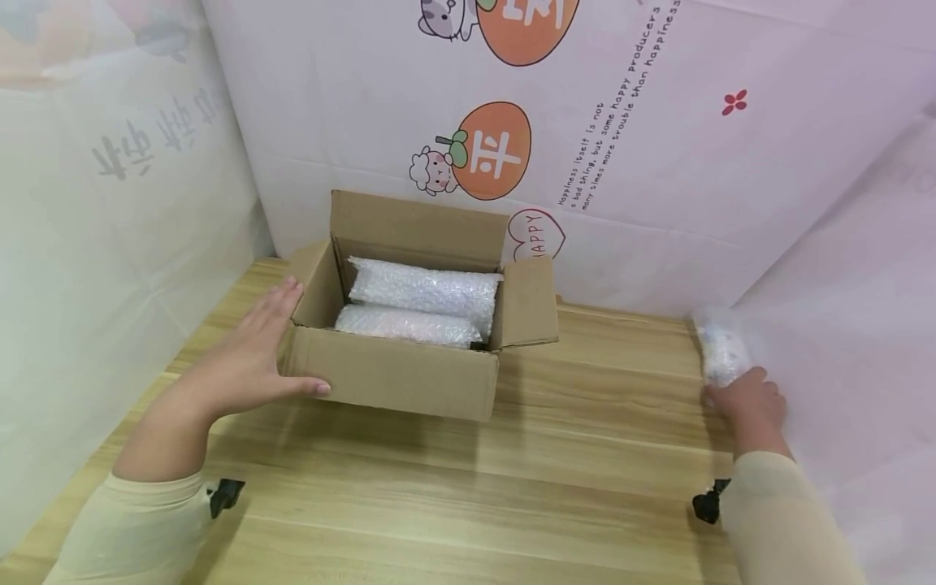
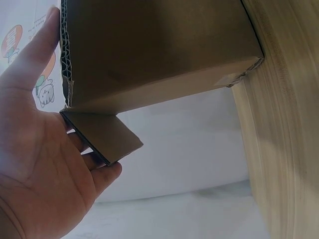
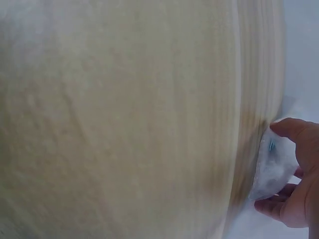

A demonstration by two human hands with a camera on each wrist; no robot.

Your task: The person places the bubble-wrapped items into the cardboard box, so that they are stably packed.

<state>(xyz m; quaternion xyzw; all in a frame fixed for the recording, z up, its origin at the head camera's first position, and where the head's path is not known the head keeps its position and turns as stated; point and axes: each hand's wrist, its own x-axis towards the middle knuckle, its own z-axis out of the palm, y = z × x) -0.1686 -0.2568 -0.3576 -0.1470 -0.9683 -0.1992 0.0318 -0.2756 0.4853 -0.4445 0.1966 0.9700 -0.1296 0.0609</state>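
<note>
An open cardboard box (image 1: pixel 395 378) stands on the wooden table, flaps spread. Inside it lie two bubble-wrapped packages, one behind (image 1: pixel 431 288) and one in front (image 1: pixel 409 323). At the box's left front corner is my left hand (image 1: pixel 244 353), its fingers extended along the side flap (image 2: pixel 102 134) and its thumb against the front. In the left wrist view that flap partly hides the fingers. Far right, my right hand (image 1: pixel 749 402) grips the near end of another bubble-wrapped package (image 1: pixel 722 349) beside the right wall. The right wrist view shows thumb and fingers around its clear wrap (image 3: pixel 274 164).
Printed white sheeting (image 1: pixel 629 162) rises behind the box, with plain sheeting at the left (image 1: pixel 110 268) and right (image 1: pixel 863 325). Wood-grain tabletop (image 1: pixel 585 439) stretches between box and right hand. A black clip-like piece (image 1: pixel 225 496) sits at each wrist.
</note>
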